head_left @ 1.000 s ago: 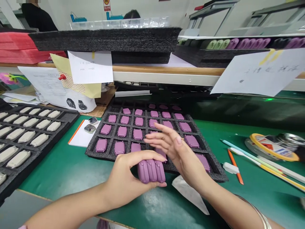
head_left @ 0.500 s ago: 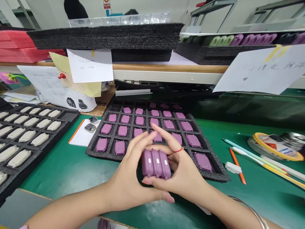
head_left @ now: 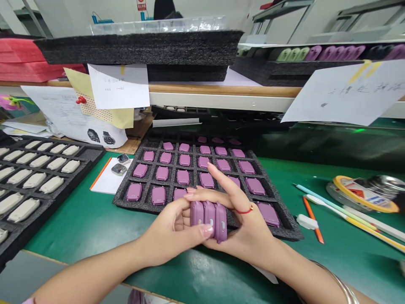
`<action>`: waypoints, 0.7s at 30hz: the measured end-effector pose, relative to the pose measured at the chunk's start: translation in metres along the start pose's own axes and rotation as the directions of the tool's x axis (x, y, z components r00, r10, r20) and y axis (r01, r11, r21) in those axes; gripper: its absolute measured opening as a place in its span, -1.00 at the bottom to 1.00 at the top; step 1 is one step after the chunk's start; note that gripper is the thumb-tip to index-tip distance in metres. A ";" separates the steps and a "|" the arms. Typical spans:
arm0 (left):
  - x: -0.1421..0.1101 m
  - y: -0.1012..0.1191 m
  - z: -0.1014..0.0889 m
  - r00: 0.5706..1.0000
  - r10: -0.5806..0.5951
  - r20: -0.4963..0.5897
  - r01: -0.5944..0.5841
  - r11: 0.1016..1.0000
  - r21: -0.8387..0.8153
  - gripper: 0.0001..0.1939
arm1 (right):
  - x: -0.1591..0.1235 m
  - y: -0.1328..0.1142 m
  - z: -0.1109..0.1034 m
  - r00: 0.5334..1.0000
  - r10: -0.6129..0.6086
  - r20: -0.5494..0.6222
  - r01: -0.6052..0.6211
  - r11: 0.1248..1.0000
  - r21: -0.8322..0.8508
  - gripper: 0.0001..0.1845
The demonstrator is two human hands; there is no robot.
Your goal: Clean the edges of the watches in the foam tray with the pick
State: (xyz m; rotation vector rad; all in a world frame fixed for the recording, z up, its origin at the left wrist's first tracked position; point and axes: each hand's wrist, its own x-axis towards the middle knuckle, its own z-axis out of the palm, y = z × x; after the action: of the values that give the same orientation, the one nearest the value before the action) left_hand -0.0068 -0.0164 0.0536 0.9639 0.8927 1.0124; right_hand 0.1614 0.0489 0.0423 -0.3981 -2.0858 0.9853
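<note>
Three purple watch cases (head_left: 209, 219) stand pressed side by side between my hands, just above the near edge of a black foam tray (head_left: 284, 230). My left hand (head_left: 172, 223) holds them from the left, with its thumb across their front. My right hand (head_left: 243, 219) grips them from the right, its index finger pointing up over the tray. Several matching purple cases (head_left: 182, 177) lie in the tray's square cells. My hands hide the tray's lower middle cells.
A foam tray of cream watch cases (head_left: 31, 181) lies left on the green mat, near a white paper (head_left: 107, 181) with small watch parts. Pens, a tape roll (head_left: 363, 194) and a white block lie right. A foam sheet (head_left: 136, 50) and hanging papers stand behind.
The three cases have dropped slightly and shifted right, and they have turned so their white marks are mostly hidden. My right hand has moved lower, with its index finger raised.
</note>
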 end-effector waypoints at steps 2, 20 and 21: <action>-0.001 0.001 0.001 1.000 0.007 -0.010 -0.007 1.000 -0.002 -0.58 | 0.000 0.000 0.001 1.000 -0.024 -0.003 0.024 0.999 -0.029 0.12; 0.003 0.000 -0.001 0.995 0.078 -0.059 -0.058 0.957 0.285 -0.66 | 0.001 0.000 0.003 0.980 -0.149 0.132 0.166 0.977 -0.131 0.04; 0.003 0.000 -0.001 0.991 0.107 -0.082 -0.074 0.940 0.334 -0.68 | 0.001 -0.001 0.003 0.973 -0.178 0.146 0.201 0.966 -0.161 0.01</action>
State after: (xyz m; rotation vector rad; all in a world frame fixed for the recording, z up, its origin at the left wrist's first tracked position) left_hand -0.0068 -0.0135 0.0534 1.2550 1.1345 1.0137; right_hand 0.1587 0.0476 0.0428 -0.2206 -2.2903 0.7351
